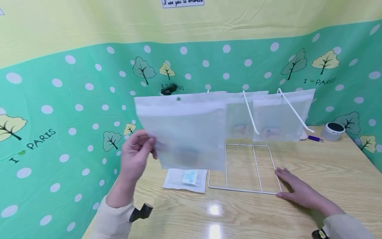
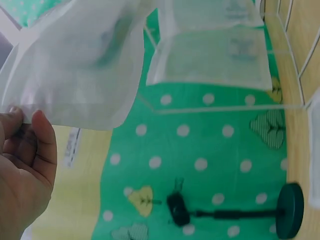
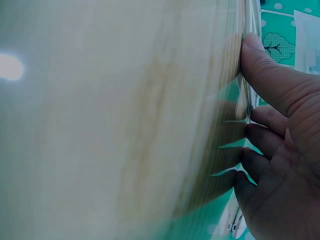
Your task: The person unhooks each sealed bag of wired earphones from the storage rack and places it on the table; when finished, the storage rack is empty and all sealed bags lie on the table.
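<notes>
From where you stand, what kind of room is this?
Probably a small staged work corner, not a shop: a wooden table set against tree-and-dot patterned wallpaper, a white wire display rack with frosted bags hanging from its hooks, and a small camera stand by the wall.
</notes>
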Demonstrator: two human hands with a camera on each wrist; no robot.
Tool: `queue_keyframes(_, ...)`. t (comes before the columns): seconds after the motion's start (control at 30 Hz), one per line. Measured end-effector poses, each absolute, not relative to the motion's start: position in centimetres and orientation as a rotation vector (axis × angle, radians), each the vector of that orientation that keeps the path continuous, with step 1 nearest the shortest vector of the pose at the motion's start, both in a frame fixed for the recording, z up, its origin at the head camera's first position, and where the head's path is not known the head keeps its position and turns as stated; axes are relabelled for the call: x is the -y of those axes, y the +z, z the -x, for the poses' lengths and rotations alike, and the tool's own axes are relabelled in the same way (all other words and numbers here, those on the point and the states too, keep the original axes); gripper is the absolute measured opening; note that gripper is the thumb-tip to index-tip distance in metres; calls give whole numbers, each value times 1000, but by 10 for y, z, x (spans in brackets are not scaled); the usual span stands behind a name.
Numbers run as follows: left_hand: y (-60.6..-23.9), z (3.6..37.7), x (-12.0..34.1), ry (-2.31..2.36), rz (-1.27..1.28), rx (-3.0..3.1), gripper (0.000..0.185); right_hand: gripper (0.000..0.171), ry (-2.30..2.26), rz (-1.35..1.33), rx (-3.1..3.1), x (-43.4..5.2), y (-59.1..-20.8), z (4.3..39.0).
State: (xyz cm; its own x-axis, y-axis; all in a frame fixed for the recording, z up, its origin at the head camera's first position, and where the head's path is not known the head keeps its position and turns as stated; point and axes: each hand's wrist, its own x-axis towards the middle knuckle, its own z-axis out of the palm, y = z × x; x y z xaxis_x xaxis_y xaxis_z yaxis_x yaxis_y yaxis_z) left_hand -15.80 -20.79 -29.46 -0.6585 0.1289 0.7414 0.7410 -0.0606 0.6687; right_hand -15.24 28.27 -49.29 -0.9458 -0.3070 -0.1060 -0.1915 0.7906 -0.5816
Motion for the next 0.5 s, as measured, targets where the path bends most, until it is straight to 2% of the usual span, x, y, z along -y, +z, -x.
queue_keyframes(0.2,-296,160,248,-1819,734,1730,10,94,-883,396,-2773,-283,-492,152)
queue_keyframes(0.5,-316,171,305,-1748,342,1890,13,93,-896,406,-2771,-283,-493,151)
